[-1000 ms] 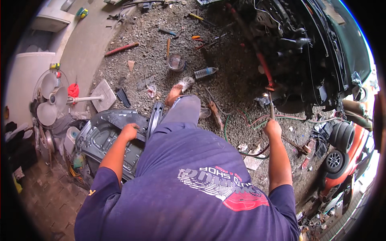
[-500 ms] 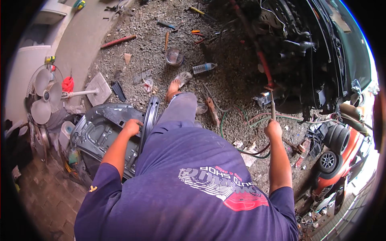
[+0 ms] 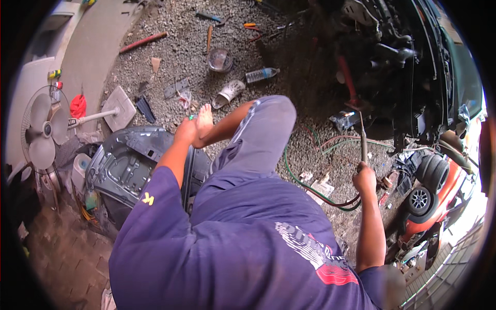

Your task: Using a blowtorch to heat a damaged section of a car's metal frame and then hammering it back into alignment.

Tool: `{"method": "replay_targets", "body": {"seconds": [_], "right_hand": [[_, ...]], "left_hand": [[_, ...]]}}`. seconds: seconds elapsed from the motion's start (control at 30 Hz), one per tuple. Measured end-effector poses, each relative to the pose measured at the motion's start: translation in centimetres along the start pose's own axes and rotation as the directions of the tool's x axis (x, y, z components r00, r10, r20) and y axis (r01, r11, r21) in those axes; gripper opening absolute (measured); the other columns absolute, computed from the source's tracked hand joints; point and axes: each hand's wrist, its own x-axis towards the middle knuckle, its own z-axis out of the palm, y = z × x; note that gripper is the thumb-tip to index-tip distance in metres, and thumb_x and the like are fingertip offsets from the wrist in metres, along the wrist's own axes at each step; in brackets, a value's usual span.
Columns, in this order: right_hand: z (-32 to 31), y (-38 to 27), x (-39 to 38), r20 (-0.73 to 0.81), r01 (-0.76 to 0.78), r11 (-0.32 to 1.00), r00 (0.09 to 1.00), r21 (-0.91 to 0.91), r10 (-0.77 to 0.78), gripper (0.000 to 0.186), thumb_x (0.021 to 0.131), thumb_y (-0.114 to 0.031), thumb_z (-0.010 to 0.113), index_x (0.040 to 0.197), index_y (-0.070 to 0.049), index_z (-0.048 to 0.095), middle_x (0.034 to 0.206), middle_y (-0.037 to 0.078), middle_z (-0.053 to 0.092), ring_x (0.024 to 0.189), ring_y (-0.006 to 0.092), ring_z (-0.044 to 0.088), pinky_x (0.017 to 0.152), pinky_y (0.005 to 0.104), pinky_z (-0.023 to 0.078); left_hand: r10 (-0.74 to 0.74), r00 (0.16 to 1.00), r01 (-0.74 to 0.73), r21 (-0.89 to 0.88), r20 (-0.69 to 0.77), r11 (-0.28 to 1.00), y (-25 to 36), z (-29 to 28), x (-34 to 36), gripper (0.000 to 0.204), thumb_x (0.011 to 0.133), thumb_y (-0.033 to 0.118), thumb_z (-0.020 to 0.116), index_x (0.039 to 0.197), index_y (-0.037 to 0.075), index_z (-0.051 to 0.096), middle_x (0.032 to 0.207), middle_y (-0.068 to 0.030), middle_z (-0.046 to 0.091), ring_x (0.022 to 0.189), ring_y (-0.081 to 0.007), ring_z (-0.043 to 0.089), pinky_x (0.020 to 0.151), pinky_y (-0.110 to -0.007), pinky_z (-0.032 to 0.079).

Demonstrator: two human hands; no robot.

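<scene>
My right hand (image 3: 365,179) grips a metal torch (image 3: 363,145), its thin tip pointing toward a red pole (image 3: 348,81) under the dark car (image 3: 408,77). Red and green hoses (image 3: 320,194) trail below that hand. My left hand (image 3: 185,129) is closed beside my raised bare foot (image 3: 204,119), with something small and green at its fingertips, too small to name. Below it lies a grey metal car panel (image 3: 126,170). A white clog (image 3: 228,94) sits just beyond my foot on the gravel.
A standing fan (image 3: 44,132) lies among clutter at left. Tools, including a red bar (image 3: 142,43), a plastic bottle (image 3: 261,75) and a round container (image 3: 220,60) lie on the gravel. Tyres (image 3: 423,199) lean by a red car part (image 3: 439,206) at right.
My left hand has left the panel's edge and moved up toward my foot. My leg has lifted out of the clog. My right hand with the torch has shifted slightly rightward and down.
</scene>
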Motion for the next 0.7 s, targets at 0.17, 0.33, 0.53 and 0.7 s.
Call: {"method": "replay_targets", "body": {"seconds": [0.17,0.33,0.53,0.7], "right_hand": [[-0.2,1.2,-1.3,0.04,-0.014,1.0,0.999,-0.027,0.015,0.022,0.082,-0.01,0.07,0.103,-0.005,0.066,0.094,0.024,0.074,0.094,0.0435,0.072,0.086,0.0521,0.057],[0.5,2.9,-2.3,-0.027,0.011,1.0,1.0,0.026,-0.01,0.017,0.082,-0.008,0.069,0.097,-0.003,0.063,0.089,0.025,0.071,0.09,0.0458,0.07,0.082,0.053,0.055],[-0.2,2.1,-1.5,0.006,-0.013,0.997,1.0,0.082,0.013,0.018,0.082,-0.009,0.069,0.098,-0.003,0.063,0.09,0.025,0.071,0.09,0.0462,0.069,0.082,0.053,0.055],[0.6,3.4,-2.0,-0.026,-0.009,0.995,1.0,0.102,0.012,0.018,0.084,-0.011,0.069,0.1,-0.003,0.064,0.091,0.024,0.072,0.09,0.0448,0.07,0.083,0.052,0.055]], "left_hand": [[-0.139,0.99,0.14,0.043,-0.022,0.989,2.7,3.8,-0.1,0.059,0.101,0.013,0.047,0.159,0.018,0.037,0.145,-0.0252,0.048,0.113,-0.0459,0.067,0.098,-0.055,0.055],[-0.085,0.995,0.077,0.121,0.058,0.99,5.2,3.7,0.7,0.066,0.103,0.01,0.044,0.165,0.018,0.024,0.149,-0.0245,0.045,0.113,-0.0452,0.067,0.097,-0.054,0.056],[-0.222,0.914,0.173,0.17,0.339,0.97,-1.7,9.4,-1.2,0.049,0.09,0.018,0.064,0.135,0.0,0.066,0.133,-0.0286,0.066,0.119,-0.0443,0.067,0.104,-0.047,0.053],[-0.379,0.847,0.287,0.281,0.373,0.916,-4.3,9.2,-6.5,0.039,0.088,0.021,0.064,0.118,0.0,0.076,0.131,-0.0254,0.068,0.125,-0.0398,0.066,0.103,-0.045,0.055]]}}
